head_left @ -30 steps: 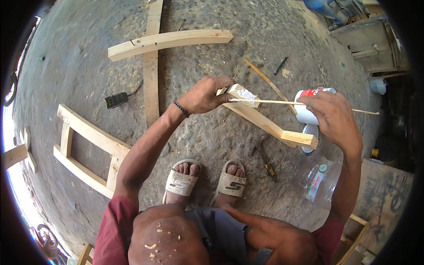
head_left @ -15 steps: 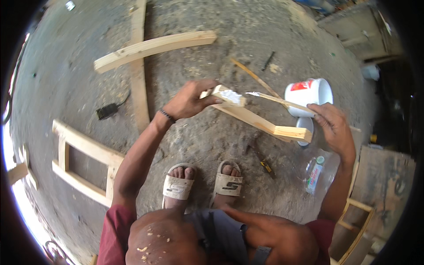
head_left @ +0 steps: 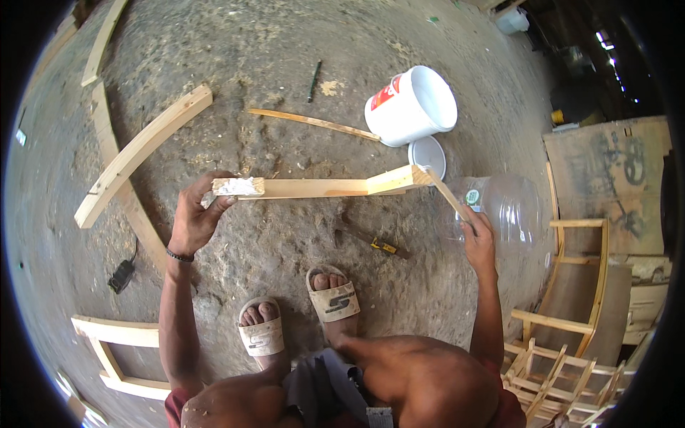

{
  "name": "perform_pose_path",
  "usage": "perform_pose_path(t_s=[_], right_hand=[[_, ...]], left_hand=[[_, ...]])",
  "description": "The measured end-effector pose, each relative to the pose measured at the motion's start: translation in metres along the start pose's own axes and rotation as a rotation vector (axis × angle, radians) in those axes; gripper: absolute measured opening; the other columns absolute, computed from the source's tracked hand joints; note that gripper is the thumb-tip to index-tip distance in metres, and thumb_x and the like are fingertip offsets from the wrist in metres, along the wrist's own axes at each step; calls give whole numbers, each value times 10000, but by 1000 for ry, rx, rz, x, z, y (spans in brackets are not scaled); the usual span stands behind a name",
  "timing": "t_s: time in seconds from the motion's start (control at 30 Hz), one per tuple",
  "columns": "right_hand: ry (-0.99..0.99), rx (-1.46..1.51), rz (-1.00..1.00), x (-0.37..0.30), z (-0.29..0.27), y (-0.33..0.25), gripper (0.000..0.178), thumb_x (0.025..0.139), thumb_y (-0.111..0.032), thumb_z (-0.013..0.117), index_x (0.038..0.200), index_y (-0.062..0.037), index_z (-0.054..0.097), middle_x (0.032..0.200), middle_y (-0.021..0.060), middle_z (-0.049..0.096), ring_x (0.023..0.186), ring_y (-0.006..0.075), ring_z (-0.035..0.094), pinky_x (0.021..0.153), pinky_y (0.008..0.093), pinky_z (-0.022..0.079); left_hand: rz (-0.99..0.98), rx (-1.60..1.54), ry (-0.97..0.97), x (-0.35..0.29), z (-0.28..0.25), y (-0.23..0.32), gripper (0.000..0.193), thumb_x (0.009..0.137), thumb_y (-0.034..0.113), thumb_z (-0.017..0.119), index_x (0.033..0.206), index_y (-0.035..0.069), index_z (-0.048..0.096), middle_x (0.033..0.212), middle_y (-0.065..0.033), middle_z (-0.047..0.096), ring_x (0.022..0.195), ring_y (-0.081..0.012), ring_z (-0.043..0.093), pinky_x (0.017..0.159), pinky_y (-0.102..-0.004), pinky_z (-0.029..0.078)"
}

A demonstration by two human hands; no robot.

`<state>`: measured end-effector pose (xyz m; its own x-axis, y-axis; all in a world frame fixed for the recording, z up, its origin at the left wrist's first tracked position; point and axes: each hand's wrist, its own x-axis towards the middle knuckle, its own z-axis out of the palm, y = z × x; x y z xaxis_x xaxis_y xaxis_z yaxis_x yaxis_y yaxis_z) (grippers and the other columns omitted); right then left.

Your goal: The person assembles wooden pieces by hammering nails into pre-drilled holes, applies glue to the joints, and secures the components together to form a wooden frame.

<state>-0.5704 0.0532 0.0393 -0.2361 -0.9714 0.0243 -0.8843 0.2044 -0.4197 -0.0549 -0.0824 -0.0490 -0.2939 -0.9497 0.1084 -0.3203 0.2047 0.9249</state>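
Note:
My left hand (head_left: 196,217) grips one end of a U-shaped wooden piece (head_left: 314,188), fingers behind it and thumb at its near side. White paste (head_left: 239,187) covers the end face beside that hand. Held level above the ground, the piece has its other short arm out to the right. My right hand (head_left: 479,232) pinches a thin wooden stick (head_left: 449,193), whose tip meets the right-hand end of the piece. A little white paste shows at that tip. The far side of the wood is hidden.
A white bucket (head_left: 391,107) with a red label stands beyond, near a round lid (head_left: 427,158). A wooden strip (head_left: 314,123), a curved beam (head_left: 143,157) and a yellow-marked tool (head_left: 384,246) lie on the ground. Clear plastic container (head_left: 510,214) sits right; wooden frames (head_left: 564,321) stand beyond.
The stick's tip has gone from near the pasted left end to the right end of the piece. The wooden piece has swung level, and the whole view has shifted to the right.

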Motion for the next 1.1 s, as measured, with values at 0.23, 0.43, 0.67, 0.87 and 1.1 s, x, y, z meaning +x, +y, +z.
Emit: perform_pose_path(t_s=[0.23, 0.43, 0.67, 0.87, 1.1], right_hand=[[-38, -13, 25, -10, 9, 18, 358, 905, -46, 658, 1263, -44, 659, 943, 128, 643, 846, 243, 620, 766, 342, 482], [60, -101, -11, -14, -10, 14, 372, 889, -51, 677, 1260, -67, 670, 940, 125, 625, 841, 256, 624, 757, 349, 489], [213, -409, -143, -19, -26, -17, 385, 861, -11, 702, 1241, -67, 682, 948, 116, 629, 790, 262, 647, 699, 367, 514], [294, -457, -286, -30, -1, -15, 351, 829, 7, 719, 1168, -84, 711, 949, 102, 631, 760, 261, 670, 630, 376, 536], [175, -514, -321, -52, 24, 1, 408, 781, 8, 744, 1164, -131, 714, 992, 37, 622, 781, 213, 670, 646, 344, 560]], left_hand=[[-22, -38, 17, -1, 1, -4, 307, 887, 175, 737, 1140, 19, 657, 1031, -100, 720, 955, -196, 671, 865, -349, 517], [-23, -12, 25, 1, 0, -3, 309, 886, 163, 737, 1146, 19, 655, 1020, -104, 721, 945, -192, 674, 852, -341, 522], [-34, -15, -8, 0, -2, -5, 346, 899, 160, 724, 1190, -2, 631, 1069, -67, 725, 1009, -151, 638, 918, -325, 491], [-9, -3, 25, 1, 1, -6, 314, 887, 174, 740, 1141, 11, 656, 1044, -109, 722, 971, -205, 678, 856, -348, 523], [-8, 3, 13, 4, 0, -3, 317, 892, 188, 737, 1144, 14, 656, 1057, -109, 723, 969, -207, 681, 854, -347, 524]])
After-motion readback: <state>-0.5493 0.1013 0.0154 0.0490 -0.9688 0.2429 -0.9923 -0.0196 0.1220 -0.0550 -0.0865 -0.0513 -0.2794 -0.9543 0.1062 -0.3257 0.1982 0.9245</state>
